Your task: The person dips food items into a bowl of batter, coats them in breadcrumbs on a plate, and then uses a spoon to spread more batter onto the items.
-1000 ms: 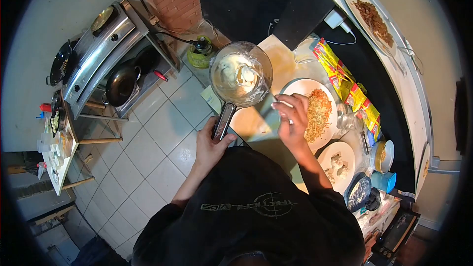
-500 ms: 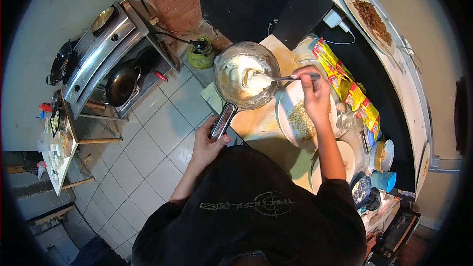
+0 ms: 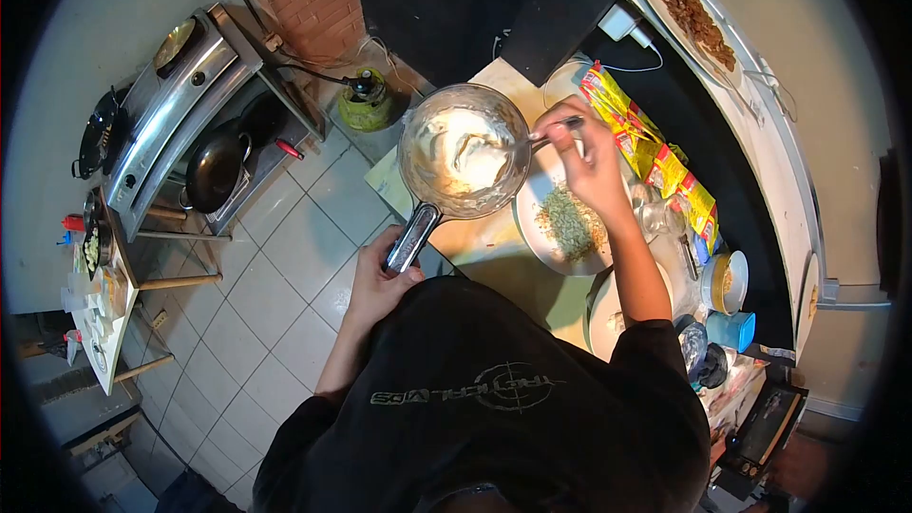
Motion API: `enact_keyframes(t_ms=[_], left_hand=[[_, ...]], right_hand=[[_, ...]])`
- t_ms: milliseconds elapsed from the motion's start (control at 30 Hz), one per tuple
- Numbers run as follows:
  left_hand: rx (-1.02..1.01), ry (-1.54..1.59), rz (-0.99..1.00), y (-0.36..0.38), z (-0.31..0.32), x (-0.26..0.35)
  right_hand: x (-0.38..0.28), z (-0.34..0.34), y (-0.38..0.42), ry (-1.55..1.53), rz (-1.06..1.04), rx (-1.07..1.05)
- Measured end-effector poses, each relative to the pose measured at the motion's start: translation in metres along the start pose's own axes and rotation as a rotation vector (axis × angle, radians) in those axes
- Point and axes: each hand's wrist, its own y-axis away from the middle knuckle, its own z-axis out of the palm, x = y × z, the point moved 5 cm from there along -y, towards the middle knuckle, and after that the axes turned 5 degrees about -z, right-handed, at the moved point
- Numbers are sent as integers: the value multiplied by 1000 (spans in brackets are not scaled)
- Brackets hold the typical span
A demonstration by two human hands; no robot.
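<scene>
My left hand [image 3: 383, 277] is wrapped round the dark-and-silver handle [image 3: 414, 239] of a saucepan [image 3: 410, 186]. Inside lies a thick, creamy white mixture [image 3: 470, 154], smeared up the walls. Over the pan's right rim, my right hand [image 3: 584, 157] is closed on a metal spoon [image 3: 541, 141]; the far end of the spoon is hard to make out at the rim. Below that hand, a white plate [image 3: 534, 245] holds chopped green herbs [image 3: 568, 228] and pale brown crumbs. Another pale plate [image 3: 600, 328] is partly covered by my right forearm.
Yellow-red packets [image 3: 655, 152], a glass jar [image 3: 657, 217], a bowl [image 3: 737, 283] and a blue container [image 3: 731, 331] line the right side. A plate of browned bits [image 3: 698, 24] sits on the ledge. Left are a steel stove [image 3: 180, 104], a wok [image 3: 217, 174] and a green gas cylinder [image 3: 365, 112].
My right hand has drawn the spoon back from the mixture toward the pan's right rim. My left hand keeps its hold on the handle. The whole view has shifted slightly.
</scene>
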Motion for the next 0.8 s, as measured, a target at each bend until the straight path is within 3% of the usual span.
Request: enact_keyframes(t_ms=[167, 267, 533, 667, 733, 800], left_hand=[[15, 17, 5, 1, 1, 1], [33, 9, 29, 2, 1, -1], [109, -97, 74, 3, 0, 0], [130, -205, 53, 4, -1, 0], [170, -367, 45, 5, 4, 6], [192, -376, 69, 5, 9, 7]], right_hand=[[-5, -24, -2, 23, 10, 140], [-11, -5, 3, -48, 16, -68], [-42, -12, 1, 170, -169, -60], [-53, 13, 20, 54, -218, -136], [-61, 34, 34, 215, -318, -254], [-62, 50, 49, 327, -349, -234]])
